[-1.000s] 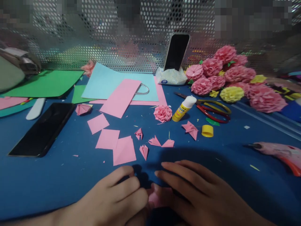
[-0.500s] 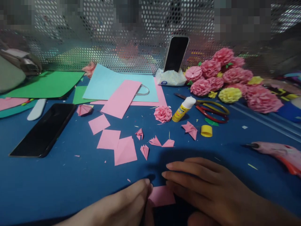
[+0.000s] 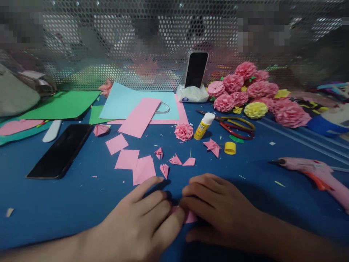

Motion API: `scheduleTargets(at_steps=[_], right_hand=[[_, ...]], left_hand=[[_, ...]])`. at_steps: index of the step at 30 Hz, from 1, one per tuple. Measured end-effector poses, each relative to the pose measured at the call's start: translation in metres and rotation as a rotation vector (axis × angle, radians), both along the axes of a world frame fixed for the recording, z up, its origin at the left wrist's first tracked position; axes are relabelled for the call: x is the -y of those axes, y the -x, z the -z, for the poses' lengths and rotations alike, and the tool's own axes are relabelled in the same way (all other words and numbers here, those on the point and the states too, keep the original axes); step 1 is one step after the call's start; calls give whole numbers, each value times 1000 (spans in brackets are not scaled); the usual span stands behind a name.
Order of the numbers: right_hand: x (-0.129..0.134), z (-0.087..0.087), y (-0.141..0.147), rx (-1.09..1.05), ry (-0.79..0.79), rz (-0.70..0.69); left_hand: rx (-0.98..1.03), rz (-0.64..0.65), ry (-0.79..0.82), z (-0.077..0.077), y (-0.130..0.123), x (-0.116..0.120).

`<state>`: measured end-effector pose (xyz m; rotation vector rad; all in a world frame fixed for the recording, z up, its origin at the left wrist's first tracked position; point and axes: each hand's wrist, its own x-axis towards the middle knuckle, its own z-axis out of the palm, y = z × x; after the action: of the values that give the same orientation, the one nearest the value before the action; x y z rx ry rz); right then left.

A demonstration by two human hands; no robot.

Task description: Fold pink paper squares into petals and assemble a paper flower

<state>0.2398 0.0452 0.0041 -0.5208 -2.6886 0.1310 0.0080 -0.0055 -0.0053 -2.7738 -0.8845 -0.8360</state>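
A small piece of pink paper [image 3: 191, 217] lies on the blue tabletop, mostly covered by my hands. My left hand [image 3: 147, 220] reaches over its left part, fingers bent and thumb pressed down on it. From the other side my right hand [image 3: 218, 209] curls its fingers onto the paper's top edge. The fingertips of both hands nearly meet there. Just beyond them lie several pink paper squares [image 3: 127, 159] and small folded pink pieces [image 3: 164, 171]. A pink folded star [image 3: 212, 147] rests farther right.
A glue stick [image 3: 204, 126] stands near a pink paper flower [image 3: 183, 132], its yellow cap [image 3: 230, 148] and scissors [image 3: 237, 127]. At right lies a glue gun [image 3: 313, 171]; a phone [image 3: 61, 151] is at left. Paper flowers [image 3: 253, 89] and a propped phone [image 3: 196, 69] stand by the perforated metal panel [image 3: 114, 47].
Both hands have come closer together over the pink paper. My left hand has moved up and over it, and my right fingers, stretched before, are now curled. The view has shifted slightly.
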Motion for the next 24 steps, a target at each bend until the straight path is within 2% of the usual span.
scheduleTargets(at_steps=[3, 5, 8, 11, 17, 21, 24], right_hand=[[2, 1, 1, -13, -14, 19], [1, 2, 1, -23, -19, 6], [-1, 1, -1, -47, 13, -20], [-2, -1, -3, -68, 166, -11], [-5, -6, -8, -94, 482, 0], [-8, -7, -8, -94, 576, 32], [-10, -8, -7, -27, 578, 42]], left_hand=[[29, -2, 15, -2, -4, -7], [60, -21, 95, -4, -4, -10], [87, -47, 376, -7, -4, -12], [160, -82, 599, -12, -4, -12], [296, -149, 651, -16, -9, -15], [381, -214, 672, -12, -12, -17], [419, -225, 699, -9, -13, -17]])
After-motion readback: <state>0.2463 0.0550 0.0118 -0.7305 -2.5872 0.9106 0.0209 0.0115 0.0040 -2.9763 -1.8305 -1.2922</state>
